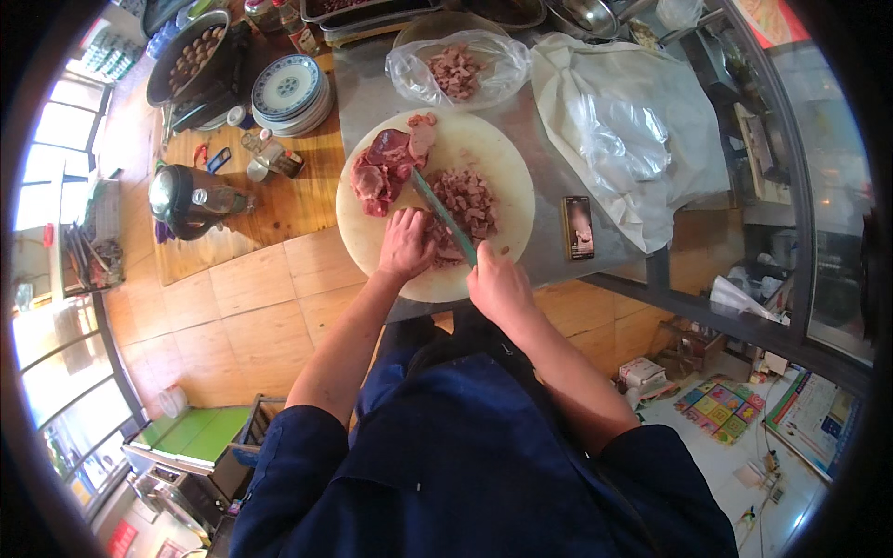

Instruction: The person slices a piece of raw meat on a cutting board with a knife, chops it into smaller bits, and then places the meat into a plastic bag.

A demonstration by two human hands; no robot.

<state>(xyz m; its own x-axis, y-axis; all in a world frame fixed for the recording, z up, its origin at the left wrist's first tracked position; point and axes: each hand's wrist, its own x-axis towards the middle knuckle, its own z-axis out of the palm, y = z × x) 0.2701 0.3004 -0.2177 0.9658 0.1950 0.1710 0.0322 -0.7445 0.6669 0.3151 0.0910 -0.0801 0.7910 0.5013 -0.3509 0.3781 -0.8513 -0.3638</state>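
Observation:
A round white cutting board [516, 209] lies before me on a metal table. My right hand [501, 284] grips the handle of a kitchen knife [442, 213], its greenish blade slanting up and left across the board. Curled against meat left of the blade is my left hand [408, 245]; its fingers partly hide that meat. Diced meat [469, 199] is heaped just right of the blade. Larger pieces of meat [380, 171], dark red and pink, sit at the board's upper left, near the knife tip.
Beyond the board, a plastic bag [513, 66] in a bowl holds diced meat [455, 72]. A phone [578, 228] and a white cloth [558, 77] with clear plastic lie right. Stacked plates [287, 87], glass bottles [282, 159] and a kettle [174, 199] stand left, below a pot [157, 84].

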